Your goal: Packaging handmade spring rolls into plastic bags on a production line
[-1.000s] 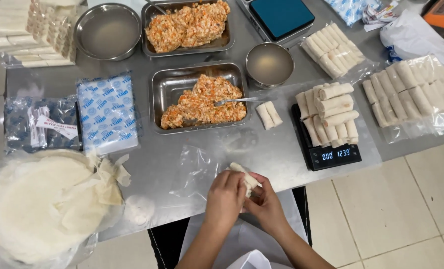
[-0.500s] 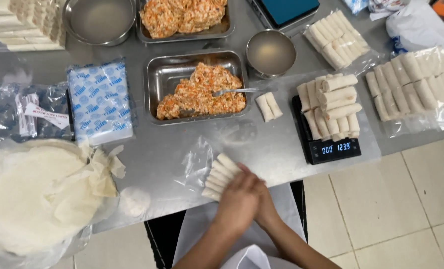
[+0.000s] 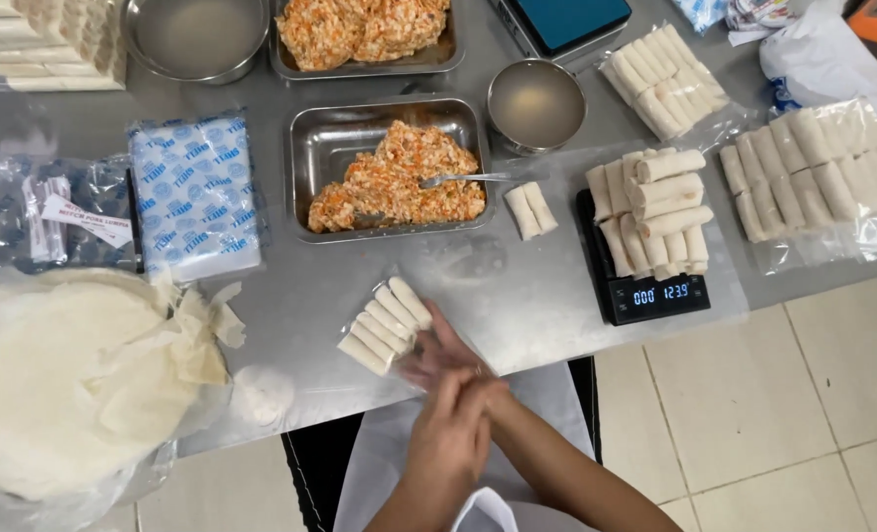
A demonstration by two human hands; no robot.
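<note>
A row of several pale spring rolls (image 3: 384,325) lies in a clear plastic bag near the front edge of the steel table (image 3: 527,296). My right hand (image 3: 436,352) reaches left with its fingers flat and spread on the bag's near end, just right of the rolls. My left hand (image 3: 451,429) lies across my right wrist and holds nothing. Both hands are blurred.
Behind the bag are a steel tray (image 3: 305,148) of orange filling with a spoon (image 3: 463,179), two loose rolls (image 3: 530,210), and a black scale (image 3: 655,296) piled with rolls (image 3: 655,202). Round wrappers (image 3: 64,384) sit left, blue packets (image 3: 194,197) behind them, bagged rolls (image 3: 812,167) right.
A second ago both hands held one roll above the table edge. The bagged row of rolls then appeared under them and has slid left; my hands have drawn back toward me.
</note>
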